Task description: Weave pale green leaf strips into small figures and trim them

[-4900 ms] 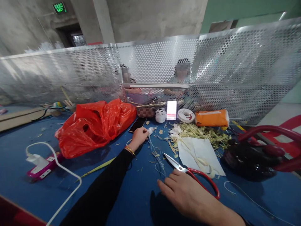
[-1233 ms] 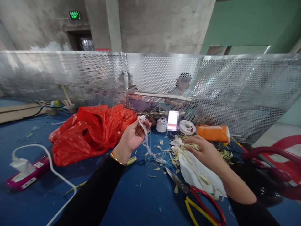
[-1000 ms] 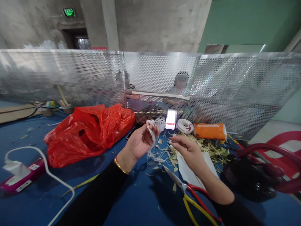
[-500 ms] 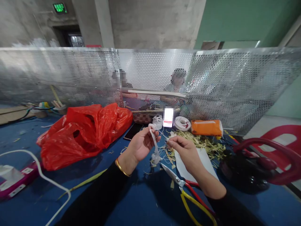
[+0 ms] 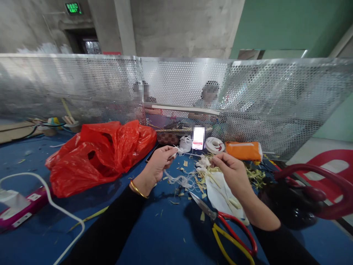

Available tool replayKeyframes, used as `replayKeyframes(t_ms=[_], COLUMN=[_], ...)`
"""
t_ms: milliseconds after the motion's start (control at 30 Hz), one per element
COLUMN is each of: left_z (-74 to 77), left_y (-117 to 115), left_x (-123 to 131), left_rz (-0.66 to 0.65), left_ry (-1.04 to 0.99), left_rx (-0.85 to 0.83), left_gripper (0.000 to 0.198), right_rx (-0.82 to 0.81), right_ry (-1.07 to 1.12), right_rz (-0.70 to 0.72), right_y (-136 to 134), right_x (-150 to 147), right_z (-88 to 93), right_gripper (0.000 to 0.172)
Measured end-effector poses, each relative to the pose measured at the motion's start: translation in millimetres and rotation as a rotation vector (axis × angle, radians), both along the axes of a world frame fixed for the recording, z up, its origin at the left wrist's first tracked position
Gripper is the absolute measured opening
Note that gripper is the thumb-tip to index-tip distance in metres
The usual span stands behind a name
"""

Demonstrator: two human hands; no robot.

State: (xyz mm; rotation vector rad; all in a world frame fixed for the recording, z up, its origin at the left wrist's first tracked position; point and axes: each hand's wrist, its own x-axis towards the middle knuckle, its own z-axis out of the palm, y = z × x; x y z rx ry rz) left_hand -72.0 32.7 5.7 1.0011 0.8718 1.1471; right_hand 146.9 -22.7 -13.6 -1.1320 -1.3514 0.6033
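My left hand [image 5: 156, 165], with a gold bangle at the wrist, pinches a bundle of thin white thread [image 5: 180, 150]. From it a strand runs across to my right hand [image 5: 230, 171], whose thumb and fingers are pressed together on the thread's other end. More loose thread [image 5: 180, 180] hangs and lies below, between the hands. Scissors [image 5: 205, 208] with red and yellow handles lie beneath my right hand, beside a white sheet [image 5: 224, 195]. Dry plant strips [image 5: 255, 175] are heaped behind and around my right hand.
A red plastic bag [image 5: 102, 158] lies at left, near a magenta power strip [image 5: 26, 206] with a white cable. A lit phone [image 5: 198, 138], tape roll [image 5: 215, 145], orange packet [image 5: 244, 151] and dark kettle [image 5: 292, 206] stand behind and right. People sit beyond the perforated screen [image 5: 179, 81].
My hands have moved apart, the right one farther right, drawing the thread out between them. The loose thread that hung from my left hand is now lower and more spread.
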Motion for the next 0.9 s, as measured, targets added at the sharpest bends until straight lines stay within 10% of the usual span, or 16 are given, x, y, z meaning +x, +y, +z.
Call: replayKeyframes(t_ms=[500, 900], left_z=[-8.5, -13.4], left_y=[15, 19], left_x=[-7, -8], left_rz=[0.139, 0.149], left_ry=[0.252, 0.306], left_rx=[0.143, 0.174], left_gripper=[0.013, 0.013], right_rx=[-0.044, 0.089], right_ry=[0.785, -0.299], right_rz=[0.171, -0.14], right_y=[-4, -25], right_x=[27, 33], right_z=[26.3, 39.1], right_gripper=[0.017, 0.02])
